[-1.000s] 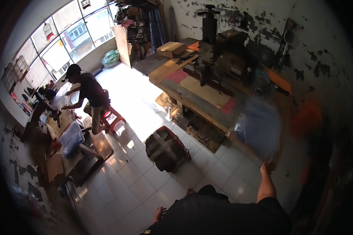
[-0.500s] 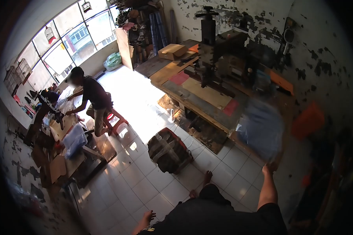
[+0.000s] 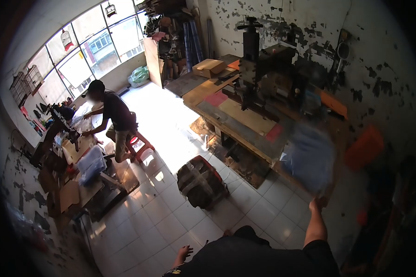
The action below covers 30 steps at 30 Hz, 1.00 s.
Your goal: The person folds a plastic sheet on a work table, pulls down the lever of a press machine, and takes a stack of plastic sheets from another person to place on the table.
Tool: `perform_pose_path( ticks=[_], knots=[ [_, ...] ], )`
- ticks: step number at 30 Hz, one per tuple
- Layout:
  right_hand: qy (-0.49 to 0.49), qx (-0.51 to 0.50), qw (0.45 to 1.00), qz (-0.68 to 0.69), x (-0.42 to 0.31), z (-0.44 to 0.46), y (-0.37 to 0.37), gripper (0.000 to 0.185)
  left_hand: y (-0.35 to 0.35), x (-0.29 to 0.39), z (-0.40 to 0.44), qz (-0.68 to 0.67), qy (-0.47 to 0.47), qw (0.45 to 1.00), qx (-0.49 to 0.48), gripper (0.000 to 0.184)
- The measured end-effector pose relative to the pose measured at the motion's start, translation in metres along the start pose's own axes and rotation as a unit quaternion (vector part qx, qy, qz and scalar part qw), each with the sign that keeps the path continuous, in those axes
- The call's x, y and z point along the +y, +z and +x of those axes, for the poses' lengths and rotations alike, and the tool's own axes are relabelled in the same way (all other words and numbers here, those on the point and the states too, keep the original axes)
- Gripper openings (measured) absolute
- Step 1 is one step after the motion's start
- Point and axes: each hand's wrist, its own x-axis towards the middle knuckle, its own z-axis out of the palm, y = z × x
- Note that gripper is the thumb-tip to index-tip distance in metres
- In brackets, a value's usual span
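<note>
My right hand (image 3: 318, 203) reaches forward to the near edge of a bluish clear plastic pack (image 3: 308, 159). The pack lies at the near right end of the large worktable (image 3: 245, 141). The fingers are dim and partly hidden, so I cannot tell whether they grip the pack or only touch it. My left hand (image 3: 185, 252) hangs low on the left, over the tiled floor, fingers apart and nothing in it. A dark bundle bound with tape (image 3: 202, 182) sits on the floor ahead of me.
A tall dark press machine (image 3: 250, 60) stands over the worktable, with a cardboard box (image 3: 209, 68) farther back. An orange bin (image 3: 363, 145) is at the right. At the left, another person (image 3: 117, 115) leans over a cluttered bench beside a red stool (image 3: 142, 147).
The view has shifted slightly, so the room sits lower and farther right. My right hand stays by the plastic pack; my left hand is a little farther right. The other person stays at the bench.
</note>
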Motion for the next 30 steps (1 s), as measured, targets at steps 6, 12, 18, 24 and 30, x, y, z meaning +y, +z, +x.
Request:
perform_pose_path(
  ticks=[6,12,18,24,30],
  knots=[
    [-0.009,-0.051,0.998,-0.037,-0.021,-0.057,-0.043,0.072,-0.026,-0.014,-0.007,0.038,-0.082,0.996,0.014,0.049],
    [0.003,-0.001,1.0,0.026,-0.016,-0.057,-0.038,0.074,-0.027,0.004,-0.025,0.169,-0.041,0.985,0.012,0.049],
    [0.002,-0.06,0.995,-0.082,-0.025,-0.079,-0.053,0.077,-0.011,0.016,0.003,0.008,-0.021,1.0,0.019,0.048],
    [0.004,-0.116,0.974,-0.196,-0.007,-0.023,-0.01,0.088,0.007,0.01,0.0,-0.007,-0.01,1.0,0.026,0.041],
    [0.008,-0.105,0.957,-0.269,-0.016,-0.02,-0.007,0.106,0.019,0.002,-0.062,0.082,-0.062,0.994,0.045,0.037]
  ],
)
